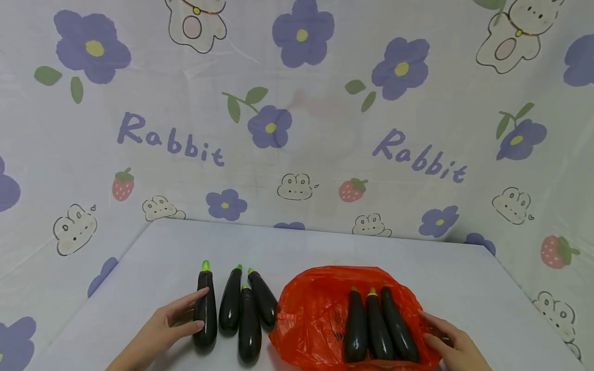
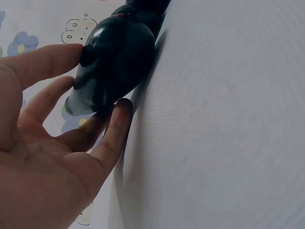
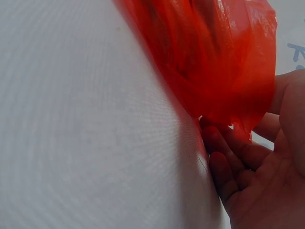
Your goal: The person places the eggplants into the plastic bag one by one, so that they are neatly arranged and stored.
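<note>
A dark glossy eggplant point(image 1: 204, 314) with a green stem end lies on the table at the left of the head view. My left hand point(image 1: 160, 327) is beside it, thumb and forefinger spread, their fingertips resting on its upper left side. Its lower fingers reach the table beside the eggplant in the left wrist view. Toward the right spreads an open red plastic bag point(image 1: 308, 314) with three eggplants point(image 1: 355, 330) inside. My right hand point(image 1: 455, 342) touches the bag's right edge with relaxed fingers. In the right wrist view, the bag's crumpled side partly covers these fingers.
Three more eggplants point(image 1: 249, 324) lie close together between my left hand and the bag, the rightmost right at the bag's rim. The white table point(image 1: 162, 247) ends at the back against a printed cloth point(image 1: 325, 129) with flowers and rabbits.
</note>
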The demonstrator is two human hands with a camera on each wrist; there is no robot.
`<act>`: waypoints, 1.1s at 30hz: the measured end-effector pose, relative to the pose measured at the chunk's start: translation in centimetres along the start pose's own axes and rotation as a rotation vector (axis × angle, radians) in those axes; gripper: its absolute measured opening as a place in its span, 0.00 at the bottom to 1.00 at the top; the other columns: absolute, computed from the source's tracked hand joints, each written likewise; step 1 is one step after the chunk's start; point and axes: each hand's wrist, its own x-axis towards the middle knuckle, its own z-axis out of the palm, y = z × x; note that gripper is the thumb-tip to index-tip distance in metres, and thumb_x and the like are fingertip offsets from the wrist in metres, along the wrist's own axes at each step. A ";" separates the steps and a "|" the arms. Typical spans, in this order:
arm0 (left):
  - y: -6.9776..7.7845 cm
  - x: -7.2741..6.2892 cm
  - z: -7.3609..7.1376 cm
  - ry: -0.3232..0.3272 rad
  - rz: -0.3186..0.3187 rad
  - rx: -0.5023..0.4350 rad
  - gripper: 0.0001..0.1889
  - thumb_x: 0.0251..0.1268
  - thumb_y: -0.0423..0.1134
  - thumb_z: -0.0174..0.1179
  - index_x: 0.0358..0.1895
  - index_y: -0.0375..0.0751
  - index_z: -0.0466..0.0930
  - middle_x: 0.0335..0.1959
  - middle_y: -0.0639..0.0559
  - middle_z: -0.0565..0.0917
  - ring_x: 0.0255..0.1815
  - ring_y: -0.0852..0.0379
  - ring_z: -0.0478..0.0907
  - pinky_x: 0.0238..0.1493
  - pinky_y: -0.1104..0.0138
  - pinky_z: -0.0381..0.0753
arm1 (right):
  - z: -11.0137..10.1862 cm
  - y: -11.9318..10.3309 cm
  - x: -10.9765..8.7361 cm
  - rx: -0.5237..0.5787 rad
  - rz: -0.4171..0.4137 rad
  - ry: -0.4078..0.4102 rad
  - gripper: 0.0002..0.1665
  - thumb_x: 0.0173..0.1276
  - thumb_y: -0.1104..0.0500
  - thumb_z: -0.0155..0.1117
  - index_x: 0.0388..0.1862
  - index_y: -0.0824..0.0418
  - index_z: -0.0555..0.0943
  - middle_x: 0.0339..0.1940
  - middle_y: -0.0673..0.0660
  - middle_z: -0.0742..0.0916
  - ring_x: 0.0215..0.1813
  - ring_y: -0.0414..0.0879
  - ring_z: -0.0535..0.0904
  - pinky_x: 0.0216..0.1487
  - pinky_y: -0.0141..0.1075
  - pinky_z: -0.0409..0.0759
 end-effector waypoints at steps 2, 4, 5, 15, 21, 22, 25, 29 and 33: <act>0.1 0.0 0.0 0.002 -0.003 0.005 0.36 0.64 0.40 0.66 0.75 0.48 0.63 0.73 0.39 0.63 0.66 0.41 0.68 0.55 0.68 0.72 | 0.0 0.0 0.1 -0.005 0.003 0.003 0.36 0.72 0.56 0.62 0.75 0.64 0.64 0.63 0.66 0.77 0.52 0.52 0.78 0.52 0.51 0.80; 0.1 0.0 0.0 0.005 -0.007 0.006 0.36 0.64 0.41 0.67 0.75 0.48 0.63 0.73 0.39 0.63 0.66 0.40 0.68 0.55 0.68 0.72 | 0.0 0.1 0.1 -0.006 0.005 0.004 0.36 0.72 0.56 0.62 0.75 0.64 0.64 0.63 0.66 0.77 0.52 0.52 0.78 0.52 0.51 0.80; 0.1 0.0 0.0 0.005 -0.006 0.002 0.36 0.64 0.41 0.67 0.75 0.47 0.63 0.72 0.38 0.63 0.66 0.40 0.68 0.55 0.68 0.72 | 0.0 0.1 0.1 -0.006 0.006 0.004 0.36 0.72 0.56 0.62 0.75 0.63 0.64 0.63 0.66 0.77 0.52 0.52 0.78 0.52 0.51 0.80; 0.1 -0.1 0.0 0.007 0.000 -0.013 0.36 0.64 0.39 0.67 0.75 0.45 0.63 0.69 0.32 0.65 0.65 0.36 0.68 0.56 0.61 0.76 | 0.0 0.1 0.1 -0.001 0.008 0.007 0.36 0.72 0.57 0.61 0.75 0.63 0.63 0.63 0.66 0.77 0.52 0.52 0.78 0.52 0.51 0.80; 0.2 -0.1 0.0 0.017 -0.005 -0.008 0.37 0.63 0.39 0.68 0.75 0.44 0.63 0.68 0.30 0.66 0.64 0.35 0.70 0.55 0.58 0.77 | 0.1 0.0 -0.1 0.014 0.008 0.010 0.35 0.72 0.58 0.61 0.75 0.64 0.64 0.62 0.66 0.78 0.52 0.52 0.78 0.51 0.51 0.80; 0.2 -0.2 0.1 0.020 -0.004 -0.007 0.37 0.63 0.39 0.68 0.74 0.44 0.63 0.68 0.30 0.66 0.63 0.36 0.70 0.55 0.59 0.78 | 0.2 0.0 -0.1 0.017 0.008 0.009 0.35 0.72 0.58 0.61 0.75 0.64 0.64 0.62 0.65 0.78 0.51 0.52 0.78 0.51 0.51 0.80; 0.2 -0.2 0.1 0.027 0.007 0.001 0.37 0.63 0.39 0.68 0.74 0.44 0.63 0.67 0.30 0.67 0.62 0.36 0.71 0.54 0.60 0.78 | 0.1 -0.1 -0.1 0.029 0.004 0.004 0.35 0.72 0.58 0.61 0.75 0.64 0.64 0.61 0.65 0.78 0.51 0.52 0.78 0.51 0.51 0.80; 0.2 -0.2 0.1 0.033 0.005 -0.003 0.37 0.62 0.39 0.68 0.74 0.43 0.63 0.67 0.29 0.66 0.61 0.37 0.72 0.53 0.60 0.78 | -0.1 0.0 -0.2 0.040 -0.013 -0.009 0.35 0.72 0.59 0.61 0.74 0.65 0.64 0.61 0.65 0.78 0.51 0.53 0.77 0.51 0.50 0.81; 0.1 0.0 0.2 0.041 -0.013 -0.006 0.37 0.62 0.39 0.69 0.74 0.45 0.64 0.68 0.29 0.64 0.60 0.38 0.74 0.52 0.58 0.79 | -0.1 0.2 -0.2 0.035 -0.020 -0.012 0.35 0.72 0.57 0.61 0.74 0.65 0.64 0.60 0.64 0.79 0.50 0.53 0.77 0.50 0.49 0.81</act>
